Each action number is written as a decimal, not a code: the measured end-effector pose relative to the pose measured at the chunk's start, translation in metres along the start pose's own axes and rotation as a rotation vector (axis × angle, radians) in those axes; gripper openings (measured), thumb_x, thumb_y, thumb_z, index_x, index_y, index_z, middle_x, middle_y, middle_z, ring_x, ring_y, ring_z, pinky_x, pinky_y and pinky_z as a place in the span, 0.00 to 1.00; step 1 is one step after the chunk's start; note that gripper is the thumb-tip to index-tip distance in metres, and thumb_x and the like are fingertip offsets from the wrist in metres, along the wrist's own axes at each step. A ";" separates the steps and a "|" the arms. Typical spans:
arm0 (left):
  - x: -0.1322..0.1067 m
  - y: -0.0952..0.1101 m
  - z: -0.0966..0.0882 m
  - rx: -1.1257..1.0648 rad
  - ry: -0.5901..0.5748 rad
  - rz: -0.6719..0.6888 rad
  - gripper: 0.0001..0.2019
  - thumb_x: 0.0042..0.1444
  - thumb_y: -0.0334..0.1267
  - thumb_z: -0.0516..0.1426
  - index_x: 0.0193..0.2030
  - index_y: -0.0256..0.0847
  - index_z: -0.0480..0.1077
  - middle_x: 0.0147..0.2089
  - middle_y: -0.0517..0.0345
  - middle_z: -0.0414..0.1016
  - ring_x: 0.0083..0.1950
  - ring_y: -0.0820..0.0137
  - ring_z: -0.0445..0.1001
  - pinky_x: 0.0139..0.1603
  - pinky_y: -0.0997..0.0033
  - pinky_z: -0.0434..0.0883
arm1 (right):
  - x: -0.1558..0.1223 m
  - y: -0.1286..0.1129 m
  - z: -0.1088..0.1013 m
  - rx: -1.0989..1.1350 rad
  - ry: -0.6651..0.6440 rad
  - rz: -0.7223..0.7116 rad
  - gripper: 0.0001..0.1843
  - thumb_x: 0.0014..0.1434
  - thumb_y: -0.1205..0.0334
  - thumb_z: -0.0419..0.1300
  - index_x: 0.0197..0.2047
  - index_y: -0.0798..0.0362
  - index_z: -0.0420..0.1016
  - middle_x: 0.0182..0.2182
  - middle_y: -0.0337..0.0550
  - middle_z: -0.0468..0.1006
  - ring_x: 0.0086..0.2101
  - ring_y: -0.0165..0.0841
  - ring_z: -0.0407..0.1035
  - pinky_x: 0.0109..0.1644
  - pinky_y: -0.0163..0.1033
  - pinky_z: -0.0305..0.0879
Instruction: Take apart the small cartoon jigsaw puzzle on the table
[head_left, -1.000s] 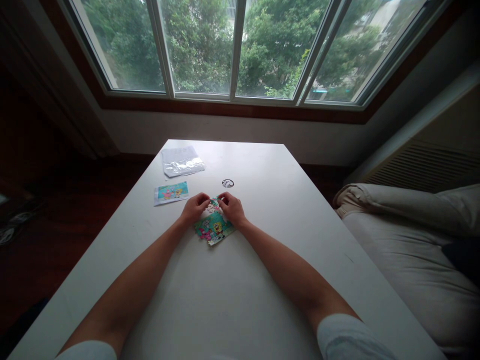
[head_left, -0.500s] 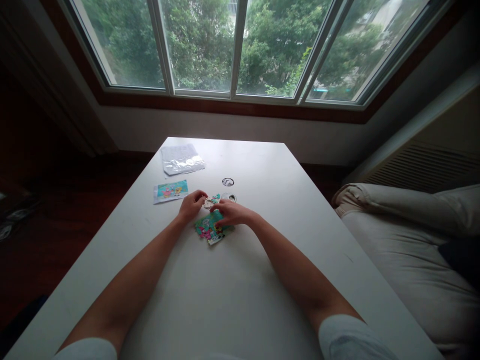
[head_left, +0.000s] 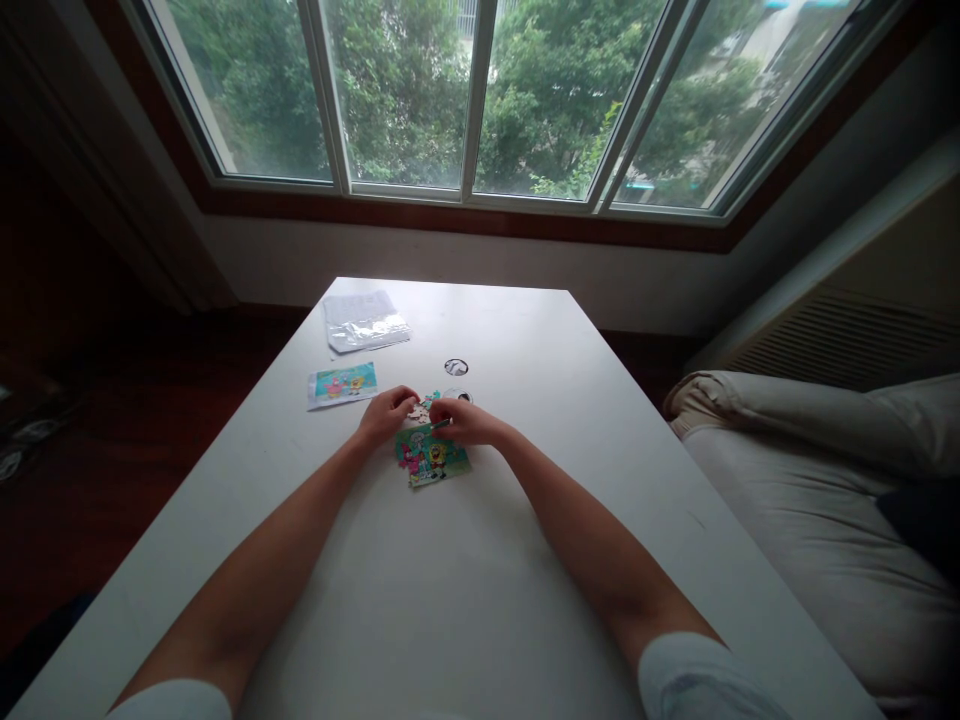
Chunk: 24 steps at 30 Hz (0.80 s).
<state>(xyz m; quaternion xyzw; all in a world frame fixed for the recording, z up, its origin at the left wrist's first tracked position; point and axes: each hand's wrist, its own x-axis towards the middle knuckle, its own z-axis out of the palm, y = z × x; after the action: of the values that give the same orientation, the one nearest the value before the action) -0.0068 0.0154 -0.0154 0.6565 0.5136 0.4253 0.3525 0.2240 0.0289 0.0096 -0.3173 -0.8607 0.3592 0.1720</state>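
Observation:
A small, colourful cartoon jigsaw puzzle [head_left: 433, 457] lies on the white table [head_left: 450, 590] in front of me. My left hand [head_left: 386, 413] rests at its upper left corner, fingers curled on a loose puzzle piece [head_left: 420, 408]. My right hand [head_left: 466, 421] sits at the puzzle's upper right edge, fingers pinched on that edge. Both hands nearly meet above the puzzle.
A cartoon reference picture [head_left: 342, 384] lies to the left, a clear plastic bag [head_left: 364, 321] beyond it. Two small round objects [head_left: 455, 367] sit just past my hands. A window runs along the far wall; a white cushioned sofa [head_left: 817, 470] stands to the right.
The puzzle has turned a little and now lies straighter on the table. My right hand moved from the top of the puzzle down to its right edge. The left hand barely shifted.

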 end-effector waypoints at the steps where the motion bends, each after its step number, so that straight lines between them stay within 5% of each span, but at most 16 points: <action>1: 0.000 0.001 0.000 -0.016 -0.009 -0.003 0.11 0.56 0.43 0.59 0.39 0.41 0.79 0.29 0.59 0.76 0.30 0.68 0.71 0.34 0.72 0.66 | 0.001 0.003 0.000 0.078 0.007 0.009 0.09 0.54 0.61 0.65 0.39 0.53 0.72 0.31 0.36 0.69 0.32 0.29 0.62 0.36 0.34 0.60; 6: -0.002 0.010 0.000 -0.114 -0.037 -0.009 0.15 0.58 0.49 0.59 0.37 0.39 0.78 0.33 0.57 0.78 0.35 0.67 0.74 0.36 0.72 0.68 | 0.005 0.016 0.003 0.358 0.241 0.041 0.13 0.52 0.55 0.66 0.36 0.52 0.70 0.28 0.34 0.69 0.29 0.29 0.63 0.33 0.34 0.60; 13: -0.006 0.019 0.011 -0.558 -0.036 -0.152 0.33 0.51 0.49 0.67 0.61 0.40 0.66 0.40 0.54 0.80 0.36 0.64 0.79 0.38 0.67 0.75 | 0.011 0.023 0.015 0.515 0.540 0.108 0.16 0.54 0.50 0.64 0.38 0.50 0.67 0.25 0.33 0.70 0.26 0.29 0.64 0.28 0.33 0.61; 18: -0.007 0.017 0.019 -0.709 -0.066 -0.229 0.25 0.46 0.46 0.71 0.48 0.36 0.74 0.41 0.49 0.81 0.37 0.61 0.80 0.41 0.62 0.77 | 0.012 0.018 0.022 0.575 0.609 0.114 0.17 0.54 0.49 0.65 0.39 0.49 0.66 0.28 0.35 0.73 0.27 0.30 0.67 0.26 0.33 0.63; 24: -0.004 0.012 0.019 -0.682 0.039 -0.239 0.20 0.46 0.44 0.69 0.43 0.36 0.75 0.38 0.54 0.82 0.35 0.63 0.80 0.38 0.65 0.77 | 0.011 0.018 0.022 0.617 0.595 0.060 0.14 0.54 0.52 0.64 0.40 0.51 0.73 0.30 0.39 0.76 0.30 0.31 0.70 0.31 0.36 0.69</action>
<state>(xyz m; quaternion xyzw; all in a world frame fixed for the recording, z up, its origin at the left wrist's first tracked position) 0.0148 0.0088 -0.0127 0.4282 0.4218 0.5407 0.5886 0.2119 0.0351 -0.0175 -0.3658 -0.6160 0.4975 0.4890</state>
